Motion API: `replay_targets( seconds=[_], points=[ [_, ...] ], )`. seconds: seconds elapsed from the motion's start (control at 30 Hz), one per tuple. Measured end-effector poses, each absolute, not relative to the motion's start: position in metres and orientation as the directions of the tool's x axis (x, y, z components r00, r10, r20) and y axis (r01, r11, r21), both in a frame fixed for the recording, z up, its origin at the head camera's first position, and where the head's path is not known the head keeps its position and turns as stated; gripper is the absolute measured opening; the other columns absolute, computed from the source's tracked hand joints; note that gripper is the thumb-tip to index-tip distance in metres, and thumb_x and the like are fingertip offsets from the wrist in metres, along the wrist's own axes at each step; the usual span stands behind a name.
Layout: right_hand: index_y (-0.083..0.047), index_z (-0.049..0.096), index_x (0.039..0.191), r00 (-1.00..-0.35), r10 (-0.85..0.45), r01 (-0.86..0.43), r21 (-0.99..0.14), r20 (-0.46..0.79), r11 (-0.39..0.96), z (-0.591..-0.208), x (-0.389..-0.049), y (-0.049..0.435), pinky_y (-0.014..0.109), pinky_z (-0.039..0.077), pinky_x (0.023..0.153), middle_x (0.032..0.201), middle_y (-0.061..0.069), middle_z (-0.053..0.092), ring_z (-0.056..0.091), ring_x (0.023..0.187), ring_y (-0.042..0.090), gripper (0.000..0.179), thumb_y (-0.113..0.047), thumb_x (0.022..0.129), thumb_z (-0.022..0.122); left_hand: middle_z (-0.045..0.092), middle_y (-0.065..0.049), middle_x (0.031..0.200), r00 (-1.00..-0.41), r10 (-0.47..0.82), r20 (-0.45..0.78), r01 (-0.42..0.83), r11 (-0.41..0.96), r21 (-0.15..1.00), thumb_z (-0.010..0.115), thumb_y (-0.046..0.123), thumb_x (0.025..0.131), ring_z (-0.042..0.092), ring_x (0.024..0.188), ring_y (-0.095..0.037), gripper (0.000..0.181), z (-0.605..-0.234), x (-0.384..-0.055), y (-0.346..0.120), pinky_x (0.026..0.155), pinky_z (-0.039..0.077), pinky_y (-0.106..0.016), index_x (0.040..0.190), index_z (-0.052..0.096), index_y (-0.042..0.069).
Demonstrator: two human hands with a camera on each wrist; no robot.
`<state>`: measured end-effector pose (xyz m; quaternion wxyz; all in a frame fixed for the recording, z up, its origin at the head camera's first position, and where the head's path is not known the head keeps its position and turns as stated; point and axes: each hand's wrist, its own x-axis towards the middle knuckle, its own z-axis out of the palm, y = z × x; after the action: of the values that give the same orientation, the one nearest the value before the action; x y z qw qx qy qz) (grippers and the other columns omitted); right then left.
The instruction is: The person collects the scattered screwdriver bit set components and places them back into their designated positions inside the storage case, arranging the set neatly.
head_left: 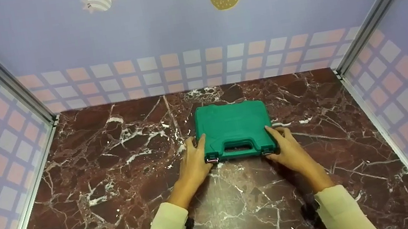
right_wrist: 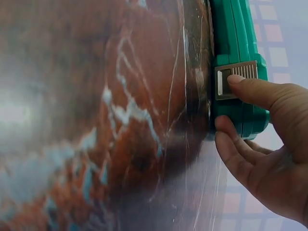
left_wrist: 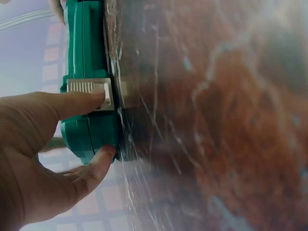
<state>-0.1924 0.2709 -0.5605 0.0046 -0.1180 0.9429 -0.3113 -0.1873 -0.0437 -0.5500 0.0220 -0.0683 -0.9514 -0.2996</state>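
A green plastic carrying case (head_left: pixel 234 120) lies flat and closed on the marbled table, its handle side towards me. My left hand (head_left: pixel 192 163) grips the case's near left corner. In the left wrist view, that thumb lies on a metal latch (left_wrist: pixel 77 86), and the fingers bend around the corner near the tabletop. My right hand (head_left: pixel 291 150) holds the near right corner the same way. Its thumb rests on the other metal latch (right_wrist: pixel 248 70) in the right wrist view, with the fingers at the case's side. The inside of the case is hidden.
The dark red marbled table (head_left: pixel 121 209) reaches to a lilac back wall (head_left: pixel 165 22) with printed checks and sweets. Side walls stand at left and right, with metal posts (head_left: pixel 383 4) in the corners. Light sleeves cover both forearms.
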Motion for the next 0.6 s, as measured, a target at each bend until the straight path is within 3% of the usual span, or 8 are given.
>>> replay_targets(
  seconds=[0.17,0.33,0.6],
  points=[
    [-0.013,0.035,0.161,-0.960,-0.265,-0.271,-0.561,0.094,0.783,-0.5609,-0.1947,0.2713,0.060,0.050,0.103,0.157,0.029,0.031,0.050,0.135,0.048,0.092,-0.011,0.085,0.085,0.034,-0.021,0.161,-0.977,0.177,0.117,0.212,0.817,0.536,0.092,0.006,0.076,0.057,0.128,-0.046,0.093,-0.5515,-0.1915,-0.0463,0.087,0.059,-0.054,0.156,0.046,0.019],
    [-0.011,0.042,0.158,-0.939,-0.312,-0.340,-0.533,0.146,0.774,-0.5613,-0.1971,0.2731,0.058,0.052,0.102,0.165,0.025,0.025,0.049,0.139,0.045,0.087,-0.009,0.083,0.087,0.032,-0.020,0.163,-0.969,0.203,0.139,0.246,0.799,0.548,0.091,0.006,0.077,0.058,0.127,-0.047,0.087,-0.5538,-0.1946,-0.0500,0.093,0.058,-0.054,0.153,0.051,0.018],
    [-0.010,0.045,0.156,-0.925,-0.340,-0.379,-0.493,0.171,0.783,-0.5631,-0.1958,0.2764,0.058,0.045,0.112,0.168,0.015,0.030,0.036,0.150,0.041,0.082,-0.014,0.085,0.086,0.033,-0.022,0.163,-0.963,0.226,0.144,0.267,0.761,0.591,0.089,0.007,0.079,0.056,0.129,-0.050,0.082,-0.5542,-0.1953,-0.0513,0.099,0.056,-0.054,0.152,0.053,0.017]
  ],
)
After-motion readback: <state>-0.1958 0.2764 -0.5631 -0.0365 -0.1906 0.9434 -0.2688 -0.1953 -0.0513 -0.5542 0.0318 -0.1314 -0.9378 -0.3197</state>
